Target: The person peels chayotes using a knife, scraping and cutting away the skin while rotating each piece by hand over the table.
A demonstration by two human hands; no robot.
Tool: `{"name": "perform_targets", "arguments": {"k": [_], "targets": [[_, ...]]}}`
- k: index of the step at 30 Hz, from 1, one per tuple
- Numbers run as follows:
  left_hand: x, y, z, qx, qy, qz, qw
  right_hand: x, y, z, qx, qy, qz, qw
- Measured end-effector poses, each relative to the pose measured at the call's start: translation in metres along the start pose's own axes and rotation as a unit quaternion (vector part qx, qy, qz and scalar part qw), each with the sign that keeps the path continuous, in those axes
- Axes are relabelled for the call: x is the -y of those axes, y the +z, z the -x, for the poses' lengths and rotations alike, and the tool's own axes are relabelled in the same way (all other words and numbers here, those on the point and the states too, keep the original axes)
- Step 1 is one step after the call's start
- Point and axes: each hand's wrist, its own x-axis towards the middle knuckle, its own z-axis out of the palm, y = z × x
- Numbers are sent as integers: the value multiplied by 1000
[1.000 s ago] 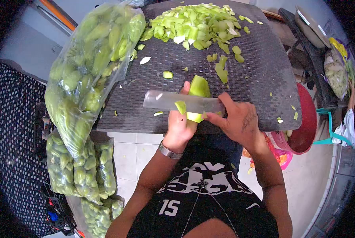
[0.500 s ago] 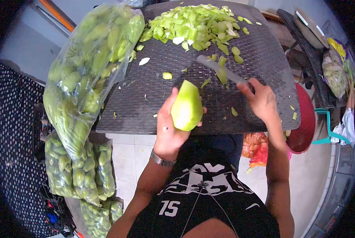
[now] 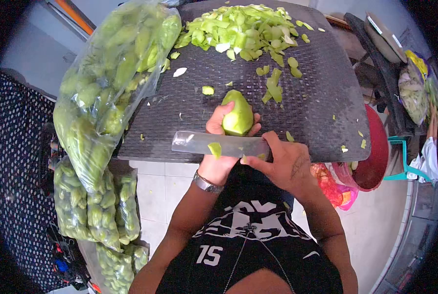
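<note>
A pale green peeled fruit (image 3: 237, 115) rests in my left hand (image 3: 218, 164), its fingers wrapped round it from below. My right hand (image 3: 288, 161) grips a wide-bladed knife (image 3: 194, 142) at its right end. The blade lies level across my left palm and wrist, just below the fruit, and a green piece of peel (image 3: 214, 149) clings to it. Both hands are over the near edge of the dark woven-textured table (image 3: 317, 108). Beyond them, a heap of green peelings (image 3: 243, 29) covers the far part of the tabletop.
A big clear bag of green fruit (image 3: 106, 83) leans on the table's left side, with more filled bags (image 3: 86, 206) below. At the right stand a red tub (image 3: 375, 152) and a teal stool (image 3: 400, 159). Part of another person's arm (image 3: 432, 122) shows at far right.
Since half a second ago, my right hand has swung the knife back from the right to my left hand. The fruit has shifted slightly up and now points away.
</note>
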Motion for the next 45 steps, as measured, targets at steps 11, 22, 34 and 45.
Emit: {"name": "perform_targets", "arguments": {"k": [11,22,34,45], "targets": [[17,-17,-9,64,-9,64,996,-3,8,-2,-65,-28,44,997],[22,-16,-6,83,27,29,996,-7,8,-6,-75,-17,12,997],[4,-8,-2,-1,44,82,996,-54,-29,-24,-33,166,-126,977],[8,-4,2,39,47,0,998,-6,-11,-11,-64,-24,20,997]]}}
